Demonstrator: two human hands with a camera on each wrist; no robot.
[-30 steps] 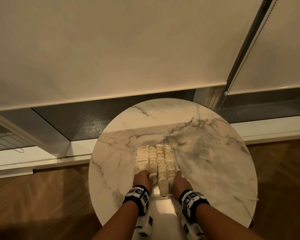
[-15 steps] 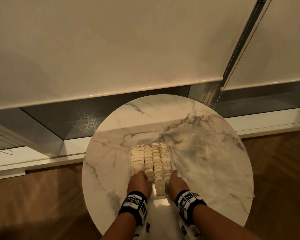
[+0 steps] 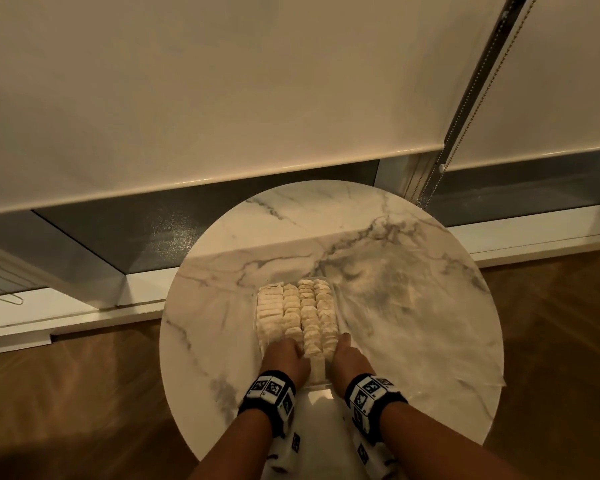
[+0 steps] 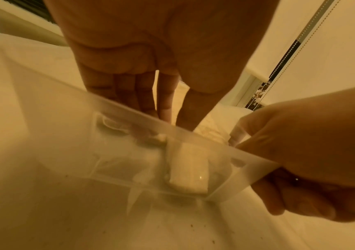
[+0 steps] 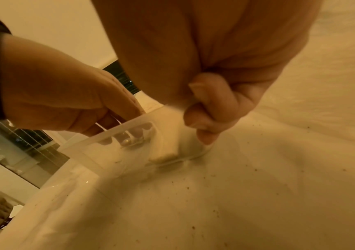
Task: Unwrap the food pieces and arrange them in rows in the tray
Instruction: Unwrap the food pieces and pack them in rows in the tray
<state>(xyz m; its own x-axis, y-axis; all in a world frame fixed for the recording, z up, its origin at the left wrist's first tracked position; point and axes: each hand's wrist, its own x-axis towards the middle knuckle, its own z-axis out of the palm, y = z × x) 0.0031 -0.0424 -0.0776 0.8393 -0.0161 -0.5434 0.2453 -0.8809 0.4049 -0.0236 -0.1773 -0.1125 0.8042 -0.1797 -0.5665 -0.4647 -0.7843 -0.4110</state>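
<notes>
A clear plastic tray [image 3: 338, 306] lies on the round marble table [image 3: 413, 306], filled with several rows of pale food pieces [image 3: 297, 310]. My left hand [image 3: 286, 355] reaches into the tray's near left end. Its straight fingers [image 4: 166, 110] rest on the pieces behind the tray rim [image 4: 129, 111]. My right hand [image 3: 345, 355] grips the near right corner, its curled fingers [image 5: 204, 118] against the tray wall [image 5: 116, 132]. One pale piece [image 4: 188, 170] lies flat at the near end between my hands. No wrappers are in sight.
Bare tabletop surrounds the tray, with small dark crumbs [image 5: 255, 170] near my right hand. Behind the table are a low window sill [image 3: 84, 306], roller blinds and a bead chain [image 3: 465, 109]. Wooden floor [image 3: 66, 393] lies on both sides.
The head view has drifted a little to the right. Both hands stay at the tray's near end; my left fingers lie slightly farther over the pieces.
</notes>
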